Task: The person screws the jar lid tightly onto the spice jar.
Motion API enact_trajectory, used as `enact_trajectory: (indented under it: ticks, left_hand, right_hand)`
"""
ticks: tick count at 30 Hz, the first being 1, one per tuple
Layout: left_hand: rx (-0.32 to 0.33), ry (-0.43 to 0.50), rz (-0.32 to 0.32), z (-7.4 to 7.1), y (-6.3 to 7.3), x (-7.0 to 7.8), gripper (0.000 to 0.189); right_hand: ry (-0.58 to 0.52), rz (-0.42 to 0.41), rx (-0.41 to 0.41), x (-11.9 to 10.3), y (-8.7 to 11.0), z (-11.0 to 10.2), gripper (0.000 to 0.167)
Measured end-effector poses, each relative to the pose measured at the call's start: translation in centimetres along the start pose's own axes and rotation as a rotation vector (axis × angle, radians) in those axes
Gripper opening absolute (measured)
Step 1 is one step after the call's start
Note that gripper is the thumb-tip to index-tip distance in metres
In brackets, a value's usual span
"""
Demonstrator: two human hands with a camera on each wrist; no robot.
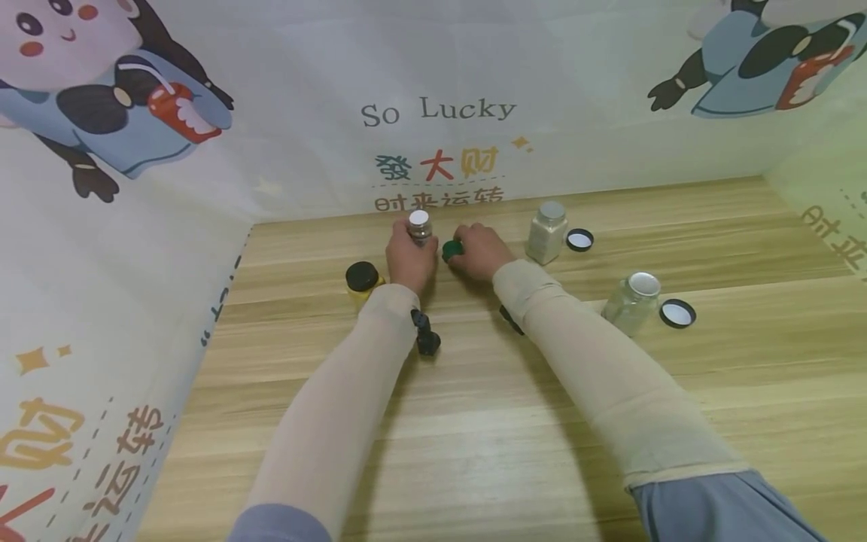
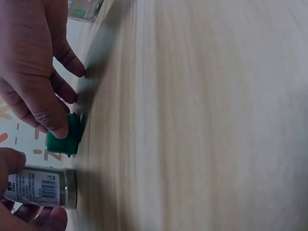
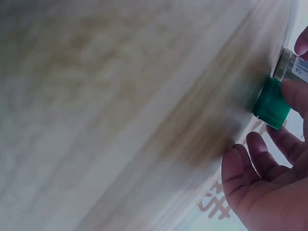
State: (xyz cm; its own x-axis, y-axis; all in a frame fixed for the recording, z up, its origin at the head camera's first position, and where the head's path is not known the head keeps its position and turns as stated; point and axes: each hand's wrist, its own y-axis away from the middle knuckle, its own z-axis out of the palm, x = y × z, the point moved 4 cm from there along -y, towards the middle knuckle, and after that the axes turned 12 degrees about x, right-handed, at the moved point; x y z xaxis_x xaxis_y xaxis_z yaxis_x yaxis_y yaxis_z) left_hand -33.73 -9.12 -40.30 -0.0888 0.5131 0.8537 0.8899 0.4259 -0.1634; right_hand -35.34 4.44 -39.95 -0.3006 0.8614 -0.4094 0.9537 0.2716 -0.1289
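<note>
My left hand (image 1: 412,260) grips a small clear bottle (image 1: 420,226) with a round white top. In the left wrist view a printed label with a barcode shows on this bottle (image 2: 36,187), and its base is at or just over the table. Just to the right, my right hand (image 1: 483,252) pinches a green cap (image 1: 452,250) between thumb and fingers, low at the tabletop. From the right wrist view, the cap (image 3: 273,103) appears beside the bottle; whether they touch I cannot tell. Its other fingers curve loosely near the wood.
Left of my left hand stands a yellow jar with a black lid (image 1: 362,277). To the right are two glass jars, one farther back (image 1: 547,233) and one nearer (image 1: 631,305). Black-rimmed lids (image 1: 579,240) lie beside them. A printed cloth (image 1: 305,113) walls the table's back.
</note>
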Motion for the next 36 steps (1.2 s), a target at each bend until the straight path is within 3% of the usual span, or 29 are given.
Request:
enact_trajectory:
  ticks: [6,12,22,30,36]
  left_hand:
    - [-0.07,-0.048,0.031,-0.2,0.1,0.1,0.048]
    - [-0.08,-0.068,0.066,-0.3,0.2,0.0,0.045]
    - [-0.101,-0.107,0.096,0.1,0.0,-0.4,0.044]
    - [-0.111,-0.141,0.115,-0.1,0.2,-0.3,0.044]
    - [-0.124,-0.152,0.114,-0.3,0.4,-0.1,0.042]
  right_hand:
    - [-0.117,0.018,0.058,0.7,-0.1,-0.3,0.042]
    - [-0.278,0.045,0.123,0.8,-0.2,-1.3,0.042]
    - [-0.298,0.018,0.157,0.1,-0.6,-3.0,0.045]
    - [-0.287,-0.065,0.187,-1.0,-0.6,-4.1,0.044]
    - [-0.353,-0.061,0.198,-1.3,-0.6,-4.2,0.057]
